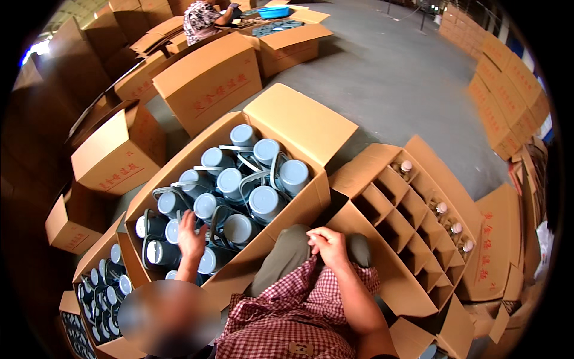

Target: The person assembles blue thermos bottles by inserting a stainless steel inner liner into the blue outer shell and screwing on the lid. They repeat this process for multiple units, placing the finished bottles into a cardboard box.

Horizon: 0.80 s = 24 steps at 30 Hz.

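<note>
A large open cardboard box (179, 173) is seen in the middle of the view, filled with dark jugs with grey lids (263, 200), handles tangled among them. The left hand (190, 238) is laid, fingers spread, on the jugs at the near end of this box, touching one lid; nothing is gripped by it.

To the right of the big box, touching its corner, a second open carton with a cardboard divider grid (397, 224) is placed. Most of its cells are seen empty; small pale-capped bottles (442, 208) are held in a few cells along its far right edge. The right hand (326, 245) is held just beside the big box's near right corner, at the grid carton's near left edge; its fingers are curled together, pinching something small that cannot be made out.

Left of and below the big box, another open box of similar grey-lidded jugs (104, 293) is stood. Beyond the big box, closed cartons (206, 81) are stacked, and farther off a person in a patterned shirt (200, 18) is bent over an open box holding a blue basin (272, 12).
</note>
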{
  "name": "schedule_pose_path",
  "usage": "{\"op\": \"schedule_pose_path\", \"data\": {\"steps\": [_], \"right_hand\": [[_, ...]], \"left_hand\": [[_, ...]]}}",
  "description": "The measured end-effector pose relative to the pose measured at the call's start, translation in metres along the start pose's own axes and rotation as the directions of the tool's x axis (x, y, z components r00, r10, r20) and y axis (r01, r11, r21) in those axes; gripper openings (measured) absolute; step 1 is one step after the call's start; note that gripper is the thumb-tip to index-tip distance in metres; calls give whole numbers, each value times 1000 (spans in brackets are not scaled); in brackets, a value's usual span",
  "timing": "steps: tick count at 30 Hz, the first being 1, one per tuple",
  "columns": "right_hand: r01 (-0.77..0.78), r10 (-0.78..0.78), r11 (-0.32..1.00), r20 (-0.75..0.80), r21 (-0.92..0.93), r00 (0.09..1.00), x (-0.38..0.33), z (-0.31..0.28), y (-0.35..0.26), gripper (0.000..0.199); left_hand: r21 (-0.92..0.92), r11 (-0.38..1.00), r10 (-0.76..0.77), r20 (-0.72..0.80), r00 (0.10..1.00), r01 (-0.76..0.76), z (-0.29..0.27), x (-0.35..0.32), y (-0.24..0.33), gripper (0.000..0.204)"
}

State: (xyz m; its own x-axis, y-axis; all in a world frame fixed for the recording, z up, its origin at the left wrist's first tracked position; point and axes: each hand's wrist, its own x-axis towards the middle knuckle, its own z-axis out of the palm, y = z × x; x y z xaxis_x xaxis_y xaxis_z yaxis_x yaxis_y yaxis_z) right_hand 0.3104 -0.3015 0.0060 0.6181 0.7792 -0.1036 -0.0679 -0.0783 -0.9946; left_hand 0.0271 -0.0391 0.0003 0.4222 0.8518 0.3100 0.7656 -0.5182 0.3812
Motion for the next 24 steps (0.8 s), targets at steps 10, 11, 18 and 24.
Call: {"op": "schedule_pose_path", "data": {"steps": [10,11,18,24], "right_hand": [[193,-251,937,-181,-290,951,8,-17,14,10],[140,-206,937,-181,-319,962,5,-25,8,8],[122,-198,940,-217,-320,956,-8,-40,1,10],[242,-309,905,-150,-351,939,-29,-41,-1,16]], "left_hand": [[-27,912,389,375,841,-410,115,109,128,85],[11,926,334,436,836,-377,110,107,152,87],[-27,959,273,371,888,-284,107,75,117,41],[-42,863,506,100,857,-504,63,67,134,30]]}}
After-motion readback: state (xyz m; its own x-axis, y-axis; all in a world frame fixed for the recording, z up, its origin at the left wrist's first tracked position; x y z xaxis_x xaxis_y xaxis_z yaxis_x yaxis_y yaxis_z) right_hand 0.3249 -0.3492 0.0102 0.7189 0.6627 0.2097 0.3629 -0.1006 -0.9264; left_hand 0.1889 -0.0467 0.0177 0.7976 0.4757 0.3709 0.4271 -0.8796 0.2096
